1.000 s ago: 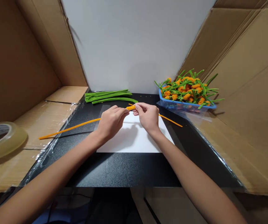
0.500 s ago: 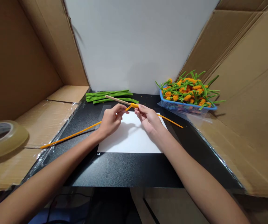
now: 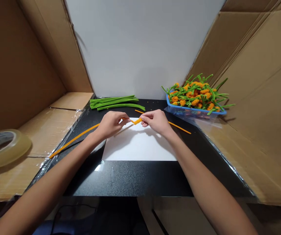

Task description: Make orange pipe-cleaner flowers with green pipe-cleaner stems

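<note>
An orange fuzzy stem [image 3: 75, 140] runs from the left cardboard up to my left hand [image 3: 113, 123], which pinches it. Its other part is coiled [image 3: 138, 121] around a thin wooden stick [image 3: 125, 130] that now slants down to the left. My right hand [image 3: 155, 120] grips the coiled end between thumb and fingers. Both hands are above a white sheet [image 3: 140, 147] on the black table [image 3: 130, 178]. Another orange stem [image 3: 179, 127] lies behind my right hand, its ends showing on either side.
Green stems [image 3: 117, 102] lie in a bundle at the back left. At the back right stands a blue basket [image 3: 194, 111] heaped with orange and green pieces. A tape roll [image 3: 20, 148] rests on the left cardboard [image 3: 42, 127]. Cardboard walls flank the table.
The stick has swung from pointing up-left to pointing down-left. My left hand has moved slightly left, drawing the stem with it. The coil sits a little lower.
</note>
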The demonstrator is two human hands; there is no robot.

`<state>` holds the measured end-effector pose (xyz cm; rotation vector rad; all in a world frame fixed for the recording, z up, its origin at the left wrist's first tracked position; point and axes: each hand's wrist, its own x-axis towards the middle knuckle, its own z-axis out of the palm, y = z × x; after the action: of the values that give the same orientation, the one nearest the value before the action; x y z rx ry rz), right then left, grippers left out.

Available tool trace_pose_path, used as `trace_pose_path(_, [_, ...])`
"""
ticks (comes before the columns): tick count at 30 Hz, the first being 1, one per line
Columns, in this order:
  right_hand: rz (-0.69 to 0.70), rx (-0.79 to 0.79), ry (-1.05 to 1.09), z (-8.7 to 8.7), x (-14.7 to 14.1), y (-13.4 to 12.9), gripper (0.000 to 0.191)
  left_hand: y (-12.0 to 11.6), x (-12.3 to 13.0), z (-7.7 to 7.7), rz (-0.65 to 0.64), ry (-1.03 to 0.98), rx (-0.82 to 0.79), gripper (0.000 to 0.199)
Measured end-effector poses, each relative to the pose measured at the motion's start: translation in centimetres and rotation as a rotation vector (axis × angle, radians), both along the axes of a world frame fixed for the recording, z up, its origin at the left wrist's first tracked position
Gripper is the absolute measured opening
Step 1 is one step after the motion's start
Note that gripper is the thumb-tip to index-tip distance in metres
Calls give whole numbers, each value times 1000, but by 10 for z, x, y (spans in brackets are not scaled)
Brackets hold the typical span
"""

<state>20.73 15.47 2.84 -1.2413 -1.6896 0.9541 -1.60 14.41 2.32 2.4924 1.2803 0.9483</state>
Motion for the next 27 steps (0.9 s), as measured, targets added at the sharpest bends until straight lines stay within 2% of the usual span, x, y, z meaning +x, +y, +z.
trace_pose_path(3, [-158, 231, -76, -4, -6, -3, 18, -11, 12, -4, 52, 44, 102, 26])
trace_pose_path(5, [-241, 302, -42, -5, -9, -4, 19, -16, 19, -7, 58, 23, 101, 27])
trace_pose_path(7, [-295, 287, 59, -6, -10, -3, 18, -18, 23, -10, 57, -43, 58, 27])
trace_pose_path(11, [-318, 122, 403, -8, -14, 0, 13, -20, 28, -11, 56, -246, -119, 27])
trace_pose_path(15, [-223, -104, 697, -5, -17, 0, 10, -16, 26, -12, -49, -397, -375, 34])
trace_pose_path(18, [-85, -300, 755, -2, -15, -1, 19, -9, 21, -14, -160, -460, -506, 38])
trace_pose_path(22, [22, -400, 750, -2, -14, -2, 16, -2, 14, -17, -215, -428, -513, 35])
trace_pose_path(27, [181, -482, 721, -9, -15, -4, 13, 0, 8, -12, -182, -277, -447, 33])
